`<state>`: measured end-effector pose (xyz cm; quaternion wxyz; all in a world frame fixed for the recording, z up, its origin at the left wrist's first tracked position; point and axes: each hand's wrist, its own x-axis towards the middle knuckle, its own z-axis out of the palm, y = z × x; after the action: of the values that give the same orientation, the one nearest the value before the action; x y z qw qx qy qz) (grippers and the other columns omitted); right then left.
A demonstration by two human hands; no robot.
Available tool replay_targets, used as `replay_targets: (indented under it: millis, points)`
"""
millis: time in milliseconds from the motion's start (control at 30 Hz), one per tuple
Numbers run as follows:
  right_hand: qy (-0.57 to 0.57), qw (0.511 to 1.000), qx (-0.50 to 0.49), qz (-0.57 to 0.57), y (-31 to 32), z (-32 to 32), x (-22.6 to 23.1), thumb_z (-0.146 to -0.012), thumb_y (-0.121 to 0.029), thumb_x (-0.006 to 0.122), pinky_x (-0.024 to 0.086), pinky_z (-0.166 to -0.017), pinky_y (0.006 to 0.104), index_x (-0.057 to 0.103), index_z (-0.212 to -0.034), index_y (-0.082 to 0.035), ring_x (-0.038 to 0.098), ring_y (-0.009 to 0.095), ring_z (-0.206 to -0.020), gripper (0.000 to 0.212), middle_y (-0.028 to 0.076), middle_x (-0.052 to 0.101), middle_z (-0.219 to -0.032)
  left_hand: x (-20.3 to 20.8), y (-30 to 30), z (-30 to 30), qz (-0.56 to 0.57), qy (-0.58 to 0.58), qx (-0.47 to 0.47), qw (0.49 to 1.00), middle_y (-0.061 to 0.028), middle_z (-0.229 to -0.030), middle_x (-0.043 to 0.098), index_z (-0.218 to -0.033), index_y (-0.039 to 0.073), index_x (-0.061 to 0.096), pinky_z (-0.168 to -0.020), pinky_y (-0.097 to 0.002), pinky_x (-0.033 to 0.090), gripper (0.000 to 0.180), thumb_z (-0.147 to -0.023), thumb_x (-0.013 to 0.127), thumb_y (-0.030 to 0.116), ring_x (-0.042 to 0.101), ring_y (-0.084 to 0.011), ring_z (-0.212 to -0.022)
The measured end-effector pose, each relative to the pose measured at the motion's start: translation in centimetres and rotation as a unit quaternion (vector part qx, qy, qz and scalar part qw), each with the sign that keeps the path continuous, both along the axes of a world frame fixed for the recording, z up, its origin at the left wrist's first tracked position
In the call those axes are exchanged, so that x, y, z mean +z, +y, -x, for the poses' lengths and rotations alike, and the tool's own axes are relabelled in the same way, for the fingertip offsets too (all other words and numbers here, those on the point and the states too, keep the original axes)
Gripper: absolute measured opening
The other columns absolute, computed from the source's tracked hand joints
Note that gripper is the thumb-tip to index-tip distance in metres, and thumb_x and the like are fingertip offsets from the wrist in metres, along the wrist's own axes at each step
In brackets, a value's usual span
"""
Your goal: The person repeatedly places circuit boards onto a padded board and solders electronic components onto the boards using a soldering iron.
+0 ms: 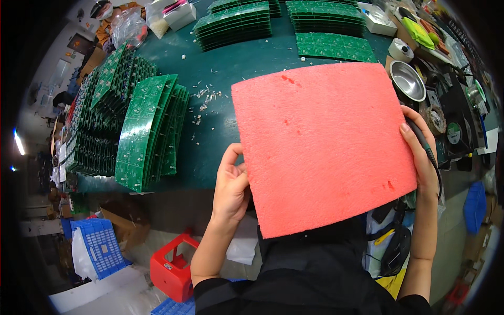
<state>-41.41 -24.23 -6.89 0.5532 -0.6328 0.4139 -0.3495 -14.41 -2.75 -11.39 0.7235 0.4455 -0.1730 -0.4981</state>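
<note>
A square pink foam sheet point(321, 149) is held up in front of me, tilted, above the table's near edge. My left hand point(231, 186) is closed on its left edge, with some fingers hidden behind it. At the right edge, my right hand point(426, 163) grips the sheet with its thumb near the front face. A black corded handle point(420, 137), which looks like a soldering iron's, also lies in that hand; its tip is hidden. Left of the sheet, several green circuit boards point(140, 134) lean upright on the table.
More circuit boards are stacked at the far left point(93, 142) and along the back point(233, 26). Small white bits point(207, 97) lie scattered on the green table point(210, 63). A metal bowl point(407, 80) stands at the right. Below are a red stool point(173, 270) and a blue crate point(102, 247).
</note>
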Motion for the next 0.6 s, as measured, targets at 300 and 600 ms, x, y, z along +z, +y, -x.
replay_targets:
  millis: [300, 600]
  points:
    - [-0.059, 0.998, 0.006, -0.020, -0.4, -0.8, -0.7, -0.088, -0.016, 0.066, 0.043, -0.095, 0.0277, 0.051, -0.129, 0.003, 0.058, 0.015, -0.107, 0.047, 0.013, 0.064, -0.115, 1.3, -0.4, -2.5, -0.044, 0.064, -0.050, 0.996, -0.0095, -0.107, 0.066, -0.126, -0.002, 0.049, -0.085, -0.0240, 0.048, 0.041, -0.093, 0.063, 0.018, 0.064, -0.0125, -0.096]
    - [0.203, 0.947, 0.213, 0.125, -8.4, 2.6, -0.3, -0.083, -0.019, 0.072, 0.047, -0.097, 0.0347, 0.049, -0.130, 0.004, 0.059, 0.021, -0.113, 0.057, 0.015, 0.061, -0.120, 0.6, -4.0, -10.3, 0.155, -0.520, -0.210, 0.813, -0.0115, -0.110, 0.068, -0.119, 0.004, 0.057, -0.077, -0.0303, 0.051, 0.048, -0.077, 0.079, 0.008, 0.065, -0.0179, -0.095]
